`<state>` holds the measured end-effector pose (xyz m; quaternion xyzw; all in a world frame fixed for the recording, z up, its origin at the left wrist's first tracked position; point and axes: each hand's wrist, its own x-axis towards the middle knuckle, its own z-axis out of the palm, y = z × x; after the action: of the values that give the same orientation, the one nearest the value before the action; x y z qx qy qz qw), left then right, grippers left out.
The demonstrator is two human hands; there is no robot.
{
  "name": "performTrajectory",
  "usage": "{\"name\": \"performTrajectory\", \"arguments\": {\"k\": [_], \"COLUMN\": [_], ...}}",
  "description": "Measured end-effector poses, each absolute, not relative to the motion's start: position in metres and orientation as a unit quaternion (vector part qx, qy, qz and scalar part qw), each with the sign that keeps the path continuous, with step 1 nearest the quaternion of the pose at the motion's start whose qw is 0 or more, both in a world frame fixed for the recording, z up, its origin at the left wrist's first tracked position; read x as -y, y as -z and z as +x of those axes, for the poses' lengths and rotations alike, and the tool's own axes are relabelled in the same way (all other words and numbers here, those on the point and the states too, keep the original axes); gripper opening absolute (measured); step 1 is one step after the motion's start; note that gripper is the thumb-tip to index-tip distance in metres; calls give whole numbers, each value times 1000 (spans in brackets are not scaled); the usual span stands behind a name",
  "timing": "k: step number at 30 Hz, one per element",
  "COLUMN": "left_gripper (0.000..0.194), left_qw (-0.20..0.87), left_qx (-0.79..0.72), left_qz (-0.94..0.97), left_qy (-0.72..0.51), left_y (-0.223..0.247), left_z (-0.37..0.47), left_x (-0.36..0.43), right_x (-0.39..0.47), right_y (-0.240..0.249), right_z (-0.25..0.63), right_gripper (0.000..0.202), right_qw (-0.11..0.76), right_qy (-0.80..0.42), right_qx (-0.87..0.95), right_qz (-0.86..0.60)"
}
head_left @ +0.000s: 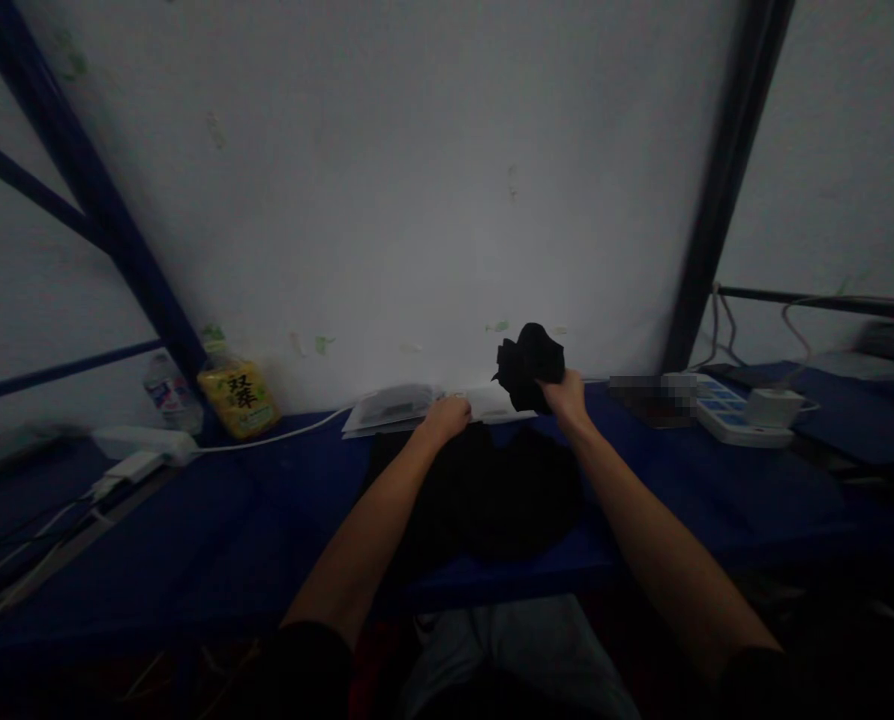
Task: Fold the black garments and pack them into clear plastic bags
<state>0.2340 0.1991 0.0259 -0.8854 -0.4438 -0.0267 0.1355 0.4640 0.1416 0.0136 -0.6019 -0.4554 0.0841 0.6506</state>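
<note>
A black cloth garment (492, 490) lies spread over the blue table (267, 510) in front of me; the dim light hides its exact kind and folds. My left hand (449, 414) is closed at the garment's far edge and appears to pinch it. Raised above the table, my right hand (566, 397) grips a crumpled bunch of black cloth (529, 365). Whether this bunch joins the garment below cannot be made out. Just behind the hands, white papers or clear plastic packets (391, 405) lie against the wall.
To the left stand a yellow-labelled drink bottle (238, 395) and a clear bottle (171, 395). White power strips (143, 445) and cables run along that side. On the right are a dark flat object (653, 405), a white power strip (739, 410) and a charger (773, 407). Metal posts (724, 200) flank the table.
</note>
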Motion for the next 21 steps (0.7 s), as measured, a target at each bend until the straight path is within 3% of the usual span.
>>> {"name": "performTrajectory", "arguments": {"k": [16,21], "left_gripper": [19,17], "left_qw": [101,10], "left_qx": [406,334], "left_qz": [-907,-942], "left_qy": [49,26], "left_y": [-53,-65], "left_z": [232,228], "left_x": [-196,-174], "right_x": [-142,-133], "right_y": [-17,-21], "right_z": [463,457], "right_gripper": [41,39], "right_qw": [660,643], "right_qy": [-99,-71], "right_qx": [442,469], "right_qz": [-599,-601]}}
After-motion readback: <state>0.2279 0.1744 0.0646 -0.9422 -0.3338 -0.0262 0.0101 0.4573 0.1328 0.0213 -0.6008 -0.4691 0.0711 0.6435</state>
